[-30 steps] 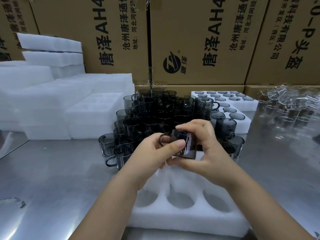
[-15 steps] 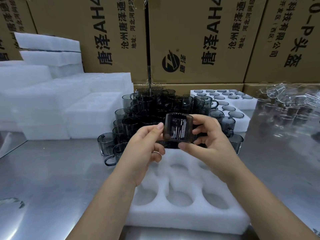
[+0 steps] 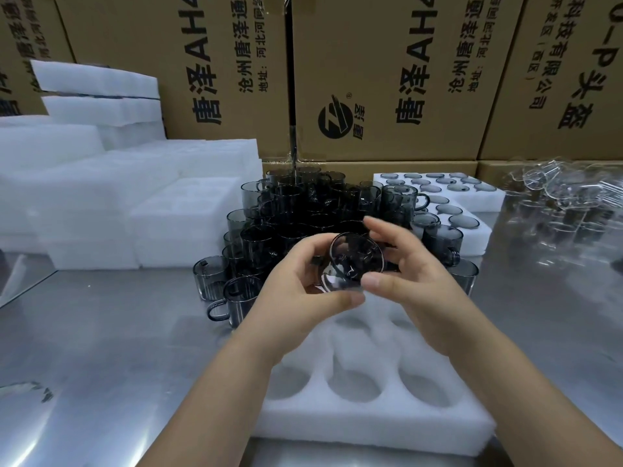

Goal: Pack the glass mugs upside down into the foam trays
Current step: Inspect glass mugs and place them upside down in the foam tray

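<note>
Both hands hold one smoky grey glass mug (image 3: 354,262) in the air, tipped so its round end faces me. My left hand (image 3: 300,291) grips it from the left with thumb and fingers curled round it. My right hand (image 3: 414,278) pinches it from the right, thumb low and fingers up. Below them lies a white foam tray (image 3: 371,412) with round empty pockets. Behind the hands stands a dense pile of grey glass mugs (image 3: 303,210), some stacked.
Two foam trays (image 3: 485,197) filled with upside-down mugs sit at the back right. Stacks of white foam (image 3: 101,203) fill the left. Clear glass mugs (image 3: 566,203) crowd the far right. Cardboard boxes (image 3: 387,79) wall the back of the steel table (image 3: 101,348).
The mug has turned in my hands, from side-on with its ribbed wall toward me to end-on. Both hands stayed above the tray at about the same height.
</note>
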